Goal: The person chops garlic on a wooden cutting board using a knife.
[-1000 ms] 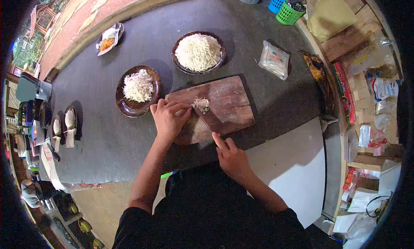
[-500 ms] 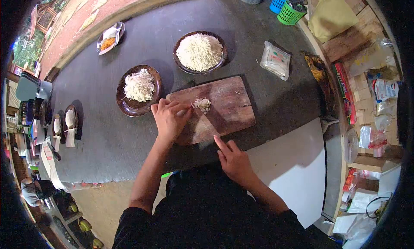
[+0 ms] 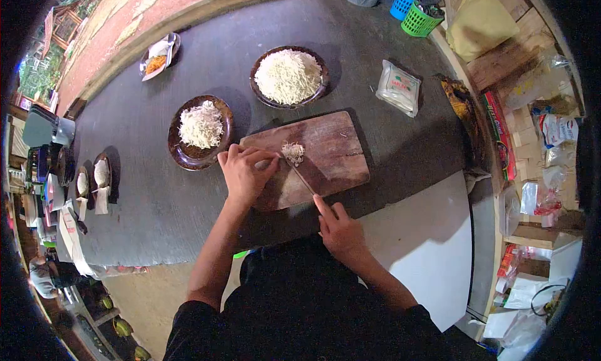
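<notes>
A knife (image 3: 304,181) is gripped in my right hand (image 3: 341,231), index finger stretched along it and the blade pointing up-left over the wooden cutting board (image 3: 338,142). Its tip end lies beside a small heap of pale chopped bits (image 3: 292,152). On the board's left side, my left hand (image 3: 247,173) has thumb and fingertips brought together close to the blade. Whatever they pinch is too small to name. Left of the board stands a brown plate (image 3: 181,153) with pale shreds (image 3: 201,124). Behind it is another brown plate (image 3: 258,93) heaped with white shreds (image 3: 289,75).
A white packet (image 3: 399,89) lies at the right. A plate with orange food (image 3: 156,63) and a spoon is at the far left. Green (image 3: 421,21) and blue (image 3: 402,4) baskets stand at the back right. Two small dishes, one holding white food (image 3: 102,173), are at the left.
The knife blade has turned from showing its broad side to a more edge-on view. My right hand has shifted very slightly; my left hand stays in place.
</notes>
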The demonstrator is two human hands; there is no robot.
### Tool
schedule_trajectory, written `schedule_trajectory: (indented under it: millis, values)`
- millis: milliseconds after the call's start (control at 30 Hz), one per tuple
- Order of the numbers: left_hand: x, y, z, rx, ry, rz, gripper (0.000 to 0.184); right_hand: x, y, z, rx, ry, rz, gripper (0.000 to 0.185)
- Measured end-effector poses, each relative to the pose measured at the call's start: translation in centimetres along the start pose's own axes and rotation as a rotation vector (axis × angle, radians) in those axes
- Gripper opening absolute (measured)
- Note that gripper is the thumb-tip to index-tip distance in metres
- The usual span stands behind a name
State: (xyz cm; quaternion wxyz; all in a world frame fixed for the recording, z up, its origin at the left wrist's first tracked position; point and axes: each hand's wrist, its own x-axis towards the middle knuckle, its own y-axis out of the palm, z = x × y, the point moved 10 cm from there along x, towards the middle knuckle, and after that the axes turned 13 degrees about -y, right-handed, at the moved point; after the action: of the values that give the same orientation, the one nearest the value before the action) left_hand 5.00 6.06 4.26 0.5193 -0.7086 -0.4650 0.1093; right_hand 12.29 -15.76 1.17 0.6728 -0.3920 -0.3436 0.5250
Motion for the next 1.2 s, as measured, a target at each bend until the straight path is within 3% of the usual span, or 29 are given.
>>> schedule_trajectory:
  millis: [667, 1200]
  values:
    - [0.3, 0.4, 1.0, -0.039, -0.081, 0.027, 0.014, 0.2, 0.3, 0.1, 0.173, 0.025, -0.005, 0.057]
    - [0.3, 0.1, 0.6, -0.015, -0.062, 0.037, 0.015, 0.6, -0.3, 0.7, 0.096, -0.033, -0.044, 0.057]
